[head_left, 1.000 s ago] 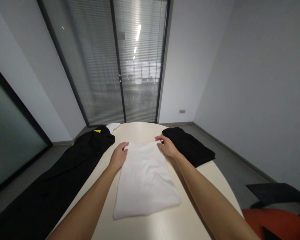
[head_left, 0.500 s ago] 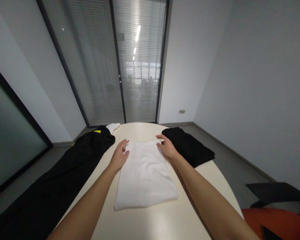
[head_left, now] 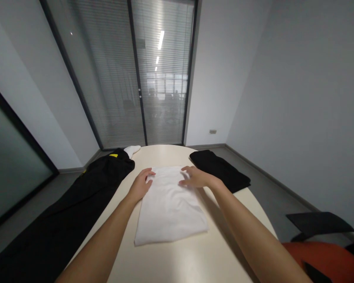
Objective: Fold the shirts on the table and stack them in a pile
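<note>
A folded white garment (head_left: 171, 208), rectangular with some wrinkles on its right half, lies flat on the cream table (head_left: 177, 263) in front of me. At its far left corner is my left hand (head_left: 141, 184), fingers apart and fingertips over the cloth's edge. My right hand (head_left: 196, 177) is over the far right corner, thumb and fingers spread, the fingertips on or just above the fabric. Neither hand visibly grips the cloth.
Folded black cloth (head_left: 220, 169) lies at the table's right edge. On the left, a long black garment with yellow patches (head_left: 85, 196) hangs over the edge, with a small white cloth (head_left: 132, 151) behind it. A red and black chair (head_left: 318, 259) stands at lower right.
My right hand has turned and shifted left over the garment's far right corner. My left hand's fingers have edged in over the far left corner. The view has shifted slightly.
</note>
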A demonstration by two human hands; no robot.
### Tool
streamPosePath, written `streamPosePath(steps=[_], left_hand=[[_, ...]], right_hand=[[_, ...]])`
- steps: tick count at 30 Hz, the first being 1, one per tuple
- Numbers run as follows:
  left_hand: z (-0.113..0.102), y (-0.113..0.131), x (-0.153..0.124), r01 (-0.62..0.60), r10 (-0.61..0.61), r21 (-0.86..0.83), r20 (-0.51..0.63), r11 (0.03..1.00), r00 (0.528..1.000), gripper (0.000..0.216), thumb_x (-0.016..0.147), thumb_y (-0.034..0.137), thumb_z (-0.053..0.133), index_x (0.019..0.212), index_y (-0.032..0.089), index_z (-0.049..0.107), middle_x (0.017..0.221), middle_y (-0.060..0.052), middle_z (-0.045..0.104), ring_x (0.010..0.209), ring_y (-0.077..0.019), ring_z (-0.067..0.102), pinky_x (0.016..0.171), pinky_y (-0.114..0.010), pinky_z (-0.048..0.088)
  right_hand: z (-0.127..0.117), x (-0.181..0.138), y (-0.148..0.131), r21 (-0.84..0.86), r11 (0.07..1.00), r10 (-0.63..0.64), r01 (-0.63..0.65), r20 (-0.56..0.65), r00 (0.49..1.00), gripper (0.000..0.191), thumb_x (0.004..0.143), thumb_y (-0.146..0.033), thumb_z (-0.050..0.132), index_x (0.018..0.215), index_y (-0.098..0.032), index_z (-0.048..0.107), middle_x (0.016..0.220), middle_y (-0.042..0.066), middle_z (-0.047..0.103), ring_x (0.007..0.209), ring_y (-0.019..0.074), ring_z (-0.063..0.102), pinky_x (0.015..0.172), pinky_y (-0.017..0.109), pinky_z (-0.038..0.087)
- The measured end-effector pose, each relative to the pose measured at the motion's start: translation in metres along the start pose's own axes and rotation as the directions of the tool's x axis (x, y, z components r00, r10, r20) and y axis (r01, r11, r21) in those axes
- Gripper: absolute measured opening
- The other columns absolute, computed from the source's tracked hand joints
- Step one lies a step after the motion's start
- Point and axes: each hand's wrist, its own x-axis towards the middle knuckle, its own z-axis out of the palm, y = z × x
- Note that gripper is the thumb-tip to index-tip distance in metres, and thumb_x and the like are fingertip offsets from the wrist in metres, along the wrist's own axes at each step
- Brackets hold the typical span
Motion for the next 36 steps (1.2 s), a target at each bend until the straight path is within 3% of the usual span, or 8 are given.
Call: streamPosePath(steps=[6,13,18,23,26,29,32,36], left_hand=[[-0.002,0.005,0.0,0.007,-0.002,0.128,-0.035,0.992,0.999,0.028,0.078,0.006,0.051,0.094,0.022,0.068,0.127,-0.007,0.065,0.12,-0.0219,0.06,0.108,-0.04,0.045],[-0.012,0.024,-0.003,0.048,0.006,0.308,-0.172,0.95,0.985,0.017,0.086,0.015,0.052,0.094,0.022,0.065,0.122,-0.007,0.059,0.093,-0.0187,0.066,0.088,-0.032,0.053],[-0.01,0.034,-0.004,0.125,-0.055,0.341,-0.208,0.932,0.977,0.018,0.09,0.027,0.054,0.105,0.022,0.062,0.113,-0.006,0.061,0.079,-0.0171,0.065,0.079,-0.03,0.052],[-0.005,0.032,-0.01,0.159,-0.117,0.402,-0.127,0.902,0.985,0.026,0.092,0.032,0.05,0.114,0.022,0.059,0.117,-0.009,0.062,0.088,-0.021,0.067,0.077,-0.032,0.051],[-0.006,0.033,-0.011,0.227,-0.191,0.436,-0.125,0.871,0.974,0.029,0.091,0.035,0.05,0.115,0.021,0.057,0.111,-0.011,0.065,0.093,-0.0253,0.067,0.078,-0.034,0.05],[-0.008,0.035,-0.009,0.339,-0.335,0.459,-0.093,0.821,0.938,0.033,0.09,0.041,0.05,0.117,0.022,0.056,0.097,-0.01,0.071,0.091,-0.0302,0.069,0.074,-0.037,0.049],[-0.009,0.035,-0.005,0.378,-0.412,0.467,-0.033,0.799,0.911,0.041,0.088,0.047,0.05,0.121,0.023,0.053,0.093,-0.011,0.073,0.091,-0.0331,0.07,0.072,-0.038,0.048],[-0.012,0.034,-0.004,0.394,-0.45,0.463,0.013,0.794,0.893,0.051,0.084,0.05,0.054,0.125,0.019,0.052,0.097,-0.015,0.074,0.092,-0.0329,0.07,0.073,-0.036,0.048]], right_hand=[[0.022,-0.029,-0.035,-0.096,0.994,-0.038,0.058,0.193,0.98,0.081,0.076,-0.077,0.059,0.134,-0.021,0.062,0.15,0.016,0.046,0.137,0.0408,0.04,0.111,0.048,0.034],[0.051,-0.025,-0.046,-0.216,0.976,0.059,-0.027,0.143,0.988,0.094,0.089,-0.075,0.037,0.158,-0.013,0.022,0.164,0.017,0.007,0.15,0.0402,0.007,0.118,0.06,0.012],[0.054,0.009,-0.035,-0.209,0.977,0.044,-0.027,0.08,0.996,0.088,0.091,-0.073,0.032,0.159,-0.017,0.018,0.165,0.013,0.002,0.152,0.0358,0.002,0.118,0.06,0.003],[0.05,0.033,-0.018,-0.098,0.995,0.01,-0.016,-0.061,0.998,0.081,0.092,-0.066,0.044,0.155,-0.016,0.031,0.164,0.016,0.016,0.151,0.034,0.01,0.118,0.055,0.012],[0.04,0.028,-0.005,-0.02,1.0,-0.023,0.02,-0.154,0.988,0.067,0.091,-0.056,0.053,0.142,-0.012,0.049,0.151,0.02,0.043,0.142,0.0303,0.037,0.114,0.041,0.028],[0.025,0.013,0.008,0.048,0.991,0.13,-0.122,-0.246,0.961,0.054,0.09,-0.05,0.057,0.128,-0.011,0.058,0.119,0.018,0.067,0.107,0.0264,0.064,0.093,0.033,0.045],[0.013,-0.008,0.016,0.132,0.966,0.234,-0.22,-0.103,0.967,0.048,0.089,-0.053,0.059,0.117,-0.013,0.062,0.094,0.012,0.072,0.082,0.0224,0.066,0.073,0.029,0.046],[0.01,-0.037,0.018,0.255,0.957,0.13,-0.136,0.04,0.991,0.055,0.086,-0.051,0.064,0.128,-0.016,0.056,0.083,0.004,0.068,0.068,0.0153,0.058,0.063,0.025,0.042]])
